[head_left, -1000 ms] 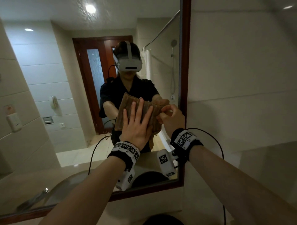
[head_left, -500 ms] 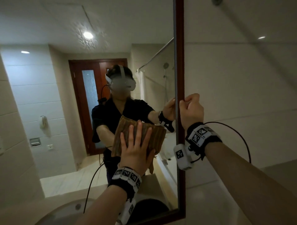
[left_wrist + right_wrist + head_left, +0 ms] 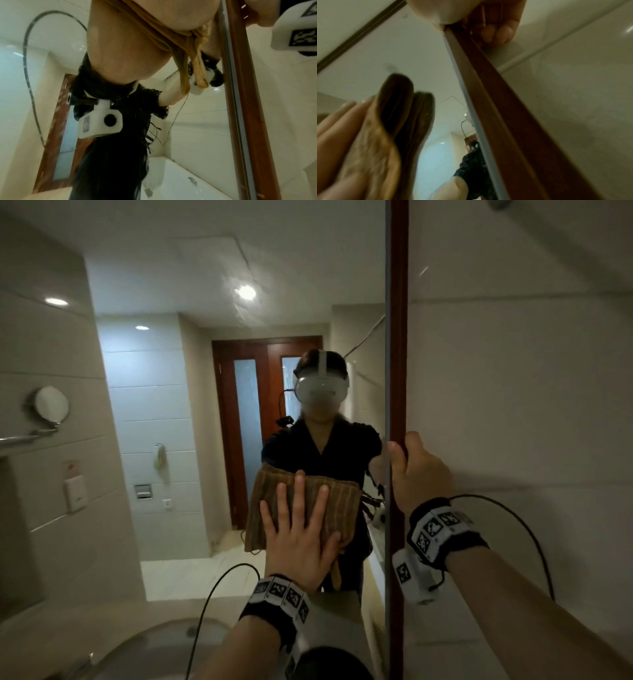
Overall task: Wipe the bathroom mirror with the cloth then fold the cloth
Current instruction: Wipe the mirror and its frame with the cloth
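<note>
While one left hand [image 3: 301,542] presses one cloth [image 3: 337,503] flat-fingered, right hand [image 3: 419,470] — grip holding one mirror frame [image 3: 399,337].

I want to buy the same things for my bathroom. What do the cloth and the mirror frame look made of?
Cloth: soft woven fabric, brown with fine ribbed stripes, matte; it drapes and bunches under the left hand, perhaps cotton or microfibre.
Frame: reddish-brown wood or wood-look veneer, smooth with a slight sheen; no clear grain shows, so solid wood is uncertain. The right hand grips it.
</note>
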### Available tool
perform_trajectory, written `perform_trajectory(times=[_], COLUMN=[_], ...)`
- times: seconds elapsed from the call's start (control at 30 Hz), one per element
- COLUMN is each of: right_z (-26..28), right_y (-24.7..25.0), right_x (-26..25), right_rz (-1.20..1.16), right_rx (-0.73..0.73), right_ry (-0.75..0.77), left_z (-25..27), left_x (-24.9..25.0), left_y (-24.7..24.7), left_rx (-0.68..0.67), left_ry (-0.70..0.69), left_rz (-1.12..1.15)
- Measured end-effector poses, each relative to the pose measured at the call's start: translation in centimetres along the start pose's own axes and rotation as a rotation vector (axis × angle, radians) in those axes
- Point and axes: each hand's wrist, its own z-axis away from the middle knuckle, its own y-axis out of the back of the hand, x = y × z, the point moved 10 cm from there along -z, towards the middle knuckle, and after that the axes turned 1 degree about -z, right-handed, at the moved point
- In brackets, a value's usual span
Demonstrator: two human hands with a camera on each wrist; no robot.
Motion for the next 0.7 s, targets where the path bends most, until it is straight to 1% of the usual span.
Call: perform_trajectory(times=[0.07, 0.13, 0.23, 0.3, 0.37, 0.43, 0.53, 0.57, 0.63, 0.7], right_z=[0.0, -0.1, 0.0, 0.1, 0.1, 0.2, 1.4, 1.9, 2.5, 1.9], right_y=[-0.4, -0.9, -1.2, -1.2, -1.2, -1.1, -1.5, -1.5, -1.4, -1.1], right_x=[0.1, 0.3, 0.6, 0.7, 0.9, 1.0, 0.7, 0.6, 1.0, 1.4], right_rz=[-0.078, -0.129, -0.165, -0.166, -0.151, -0.143, -0.154, -0.165, -0.201, -0.281], right_rx=[-0.003, -0.016, -0.009, 0.011, 0.027, 0.046, 0.018, 0.011, -0.012, -0.070], right_ry=[0.039, 0.047, 0.047, 0.036, 0.011, 0.015, 0.089, 0.108, 0.101, 0.069], left_z=[-2.3, -6.4, -11.9, -12.6, -10.3, -5.8, 1.3, 2.5, 2.8, 1.7], left_x=[1.3, 2.4, 3.6, 4.4, 5.4, 6.2, 7.0, 7.1, 7.2, 7.3], left_y=[1.6, 4.2, 8.0, 8.3, 6.3, 2.5, -3.5, -4.5, -4.9, -3.8], left_rx=[0.045, 0.109, 0.180, 0.184, 0.161, 0.105, -0.026, -0.055, -0.084, -0.095], left_ry=[-0.025, -0.049, 0.013, 0.030, -0.019, -0.063, -0.017, 0.011, 0.051, 0.018], left_rz=[-0.007, -0.019, -0.020, -0.016, -0.012, 0.003, 0.009, 0.017, 0.033, 0.039])
